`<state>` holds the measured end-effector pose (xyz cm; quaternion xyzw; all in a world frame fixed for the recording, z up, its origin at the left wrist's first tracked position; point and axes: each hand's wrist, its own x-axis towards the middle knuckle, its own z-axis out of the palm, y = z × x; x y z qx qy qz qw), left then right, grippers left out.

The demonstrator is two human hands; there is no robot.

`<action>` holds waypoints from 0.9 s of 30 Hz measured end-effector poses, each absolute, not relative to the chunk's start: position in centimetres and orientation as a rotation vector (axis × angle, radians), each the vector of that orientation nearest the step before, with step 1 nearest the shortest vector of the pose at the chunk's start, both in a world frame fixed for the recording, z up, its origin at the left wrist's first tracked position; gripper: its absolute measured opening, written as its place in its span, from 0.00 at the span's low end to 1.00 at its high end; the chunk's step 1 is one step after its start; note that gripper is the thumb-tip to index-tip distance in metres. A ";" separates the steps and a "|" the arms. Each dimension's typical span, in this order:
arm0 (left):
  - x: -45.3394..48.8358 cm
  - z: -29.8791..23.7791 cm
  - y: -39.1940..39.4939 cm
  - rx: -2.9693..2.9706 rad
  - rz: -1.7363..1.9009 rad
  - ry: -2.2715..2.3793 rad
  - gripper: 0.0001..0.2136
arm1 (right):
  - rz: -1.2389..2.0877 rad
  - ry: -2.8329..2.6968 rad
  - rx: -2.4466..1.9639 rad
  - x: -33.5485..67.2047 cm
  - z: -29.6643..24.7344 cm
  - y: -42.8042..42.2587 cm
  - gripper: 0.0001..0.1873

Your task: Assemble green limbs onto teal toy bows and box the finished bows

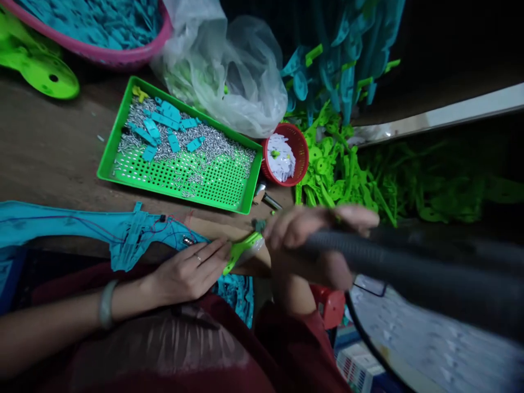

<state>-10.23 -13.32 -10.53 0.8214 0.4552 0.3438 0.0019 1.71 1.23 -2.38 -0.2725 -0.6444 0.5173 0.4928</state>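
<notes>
My left hand lies over the end of a long blue plastic shell, which has thin wires and a small metal part on it. Its fingers rest close together, the tips on a lime-green plastic piece; the thumb is hidden. My right hand is closed around a black corded electric screwdriver, blurred by motion. The tool's working end points left toward the green piece, but its tip is hard to make out.
A green perforated tray holds silver screws and small blue parts. Beside it stands a red basket of white pieces. Lime-green parts pile up behind. A clear plastic bag and a pink basin of blue parts sit farther back.
</notes>
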 end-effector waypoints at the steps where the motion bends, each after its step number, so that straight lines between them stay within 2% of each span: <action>1: -10.1 -10.6 -13.3 2.583 1.082 1.437 0.14 | 1.245 -1.522 -0.552 0.1 -2.8 2.3 0.13; 5: -9.9 -10.7 -13.4 2.565 1.027 1.491 0.14 | 1.234 -1.463 -0.510 -5.1 -5.9 5.4 0.09; 12: -10.7 -10.6 -13.3 2.559 1.015 1.504 0.14 | 1.165 -1.507 -0.602 -5.8 -7.8 5.8 0.12; 16: -11.1 -10.9 -13.5 2.532 0.999 1.451 0.14 | 1.124 -1.557 -0.692 -6.0 -8.0 6.0 0.18; 19: -11.0 -11.0 -13.7 2.457 1.036 1.468 0.14 | 1.134 -1.591 -0.711 -5.6 -6.8 5.8 0.17; 24: -10.8 -11.0 -13.6 2.391 1.097 1.508 0.11 | 1.078 -1.475 -0.783 -1.1 -1.5 1.8 0.11; 27: -10.9 -11.0 -13.6 2.424 1.100 1.459 0.11 | 1.125 -1.514 -0.868 2.6 0.2 -2.8 0.16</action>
